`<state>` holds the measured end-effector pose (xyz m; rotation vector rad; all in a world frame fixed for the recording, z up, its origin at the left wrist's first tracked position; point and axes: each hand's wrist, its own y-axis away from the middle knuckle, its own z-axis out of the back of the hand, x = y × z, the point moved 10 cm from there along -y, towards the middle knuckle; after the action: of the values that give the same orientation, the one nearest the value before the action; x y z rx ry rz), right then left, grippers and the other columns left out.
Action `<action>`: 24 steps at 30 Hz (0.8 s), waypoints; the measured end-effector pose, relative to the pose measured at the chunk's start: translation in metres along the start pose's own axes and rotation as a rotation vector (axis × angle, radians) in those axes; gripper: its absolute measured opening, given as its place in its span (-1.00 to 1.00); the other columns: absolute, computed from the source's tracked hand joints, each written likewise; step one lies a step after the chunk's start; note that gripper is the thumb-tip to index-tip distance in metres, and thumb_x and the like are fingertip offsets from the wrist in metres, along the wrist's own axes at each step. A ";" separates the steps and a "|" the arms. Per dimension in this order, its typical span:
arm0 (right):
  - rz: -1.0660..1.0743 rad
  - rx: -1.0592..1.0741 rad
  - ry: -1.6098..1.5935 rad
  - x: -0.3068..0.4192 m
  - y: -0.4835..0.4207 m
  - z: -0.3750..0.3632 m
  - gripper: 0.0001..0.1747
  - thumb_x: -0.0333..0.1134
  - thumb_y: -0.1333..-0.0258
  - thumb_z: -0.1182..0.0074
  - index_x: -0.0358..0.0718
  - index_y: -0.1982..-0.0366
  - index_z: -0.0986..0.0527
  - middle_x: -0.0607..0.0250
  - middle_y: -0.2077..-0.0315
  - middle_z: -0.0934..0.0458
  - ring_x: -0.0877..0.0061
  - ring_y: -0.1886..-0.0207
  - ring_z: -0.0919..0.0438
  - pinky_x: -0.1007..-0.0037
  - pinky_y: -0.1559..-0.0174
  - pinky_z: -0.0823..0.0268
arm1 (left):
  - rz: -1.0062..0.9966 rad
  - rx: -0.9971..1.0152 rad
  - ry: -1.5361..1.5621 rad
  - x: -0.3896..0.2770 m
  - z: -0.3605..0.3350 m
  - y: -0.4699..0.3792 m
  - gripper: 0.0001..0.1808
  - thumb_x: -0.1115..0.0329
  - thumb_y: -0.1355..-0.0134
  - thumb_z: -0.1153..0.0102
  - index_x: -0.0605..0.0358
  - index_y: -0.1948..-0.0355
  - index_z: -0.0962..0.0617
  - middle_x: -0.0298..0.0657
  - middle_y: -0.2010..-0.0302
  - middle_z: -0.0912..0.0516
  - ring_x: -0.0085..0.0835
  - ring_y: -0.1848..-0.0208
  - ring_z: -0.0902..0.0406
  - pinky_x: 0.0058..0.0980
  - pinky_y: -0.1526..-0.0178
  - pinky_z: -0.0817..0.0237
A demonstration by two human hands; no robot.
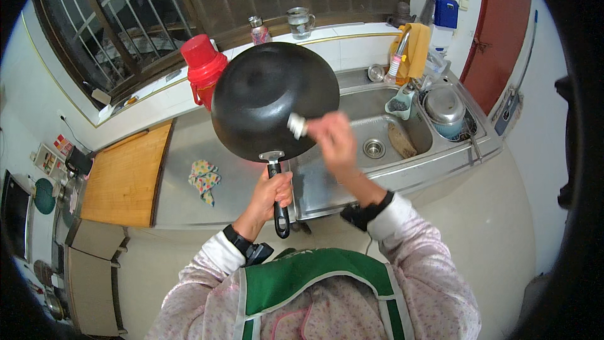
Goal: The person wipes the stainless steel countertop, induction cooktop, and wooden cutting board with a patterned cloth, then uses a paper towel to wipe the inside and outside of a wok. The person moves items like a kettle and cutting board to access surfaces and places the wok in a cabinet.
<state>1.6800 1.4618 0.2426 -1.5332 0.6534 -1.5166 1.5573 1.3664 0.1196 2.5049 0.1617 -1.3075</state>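
My left hand is wrapped around the black handle of a frying pan. The pan is raised over the steel counter, its dark outer bottom facing me. In my right hand, blurred by motion, is a small brush with a white head. That head lies over the lower right of the pan's bottom; whether it touches cannot be told. Most of the brush's grip is hidden in my fingers. Right of the pan is a stainless steel sink, partly covered by my right hand and the pan.
A polka-dot cloth lies on the counter, beside a wooden board. Behind the pan stand a red thermos and a glass mug. A loofah is in the sink. A lidded pot sits at the right.
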 end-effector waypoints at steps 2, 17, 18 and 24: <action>-0.164 -0.082 -0.012 -0.026 -0.034 0.010 -0.93 -0.49 0.03 -0.09 -0.24 0.43 -0.56 0.19 0.47 -0.45 0.38 0.34 -0.44 0.41 0.28 -0.28 | 0.010 0.018 -0.005 0.005 -0.004 0.001 -0.80 0.49 -0.18 0.02 0.00 0.37 -0.23 -0.44 0.76 -0.17 -0.68 0.80 -0.10 -0.61 0.78 -0.01; 0.234 0.482 0.181 0.042 0.025 -0.108 -0.75 -0.44 0.27 -0.06 -0.17 0.37 -0.48 0.29 0.40 -0.34 0.35 0.21 -0.37 0.37 0.20 -0.27 | 0.007 -0.068 -0.186 0.021 0.009 -0.017 -0.79 0.50 -0.18 0.12 0.01 0.18 -0.25 -0.42 0.72 -0.26 -0.66 0.80 -0.16 -0.63 0.78 -0.05; 0.232 0.505 0.176 0.039 0.028 -0.106 -0.75 -0.43 0.26 -0.05 -0.16 0.37 -0.48 0.30 0.39 -0.35 0.36 0.21 -0.37 0.37 0.20 -0.27 | 0.001 -0.062 -0.196 0.020 0.009 -0.016 -0.78 0.50 -0.18 0.11 0.01 0.18 -0.25 -0.42 0.72 -0.25 -0.66 0.80 -0.16 -0.63 0.78 -0.05; 0.212 0.442 0.135 0.003 0.053 -0.041 -0.81 -0.48 0.18 -0.05 -0.15 0.39 -0.52 0.27 0.37 -0.43 0.35 0.24 -0.44 0.39 0.19 -0.32 | 0.058 -0.007 -0.198 0.021 0.013 0.003 -0.66 0.51 -0.14 -0.03 0.02 0.11 -0.24 -0.45 0.73 -0.21 -0.69 0.78 -0.11 -0.62 0.76 0.00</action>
<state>1.6507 1.4243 0.1946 -1.0045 0.4958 -1.4886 1.5594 1.3587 0.0961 2.3382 0.0483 -1.5165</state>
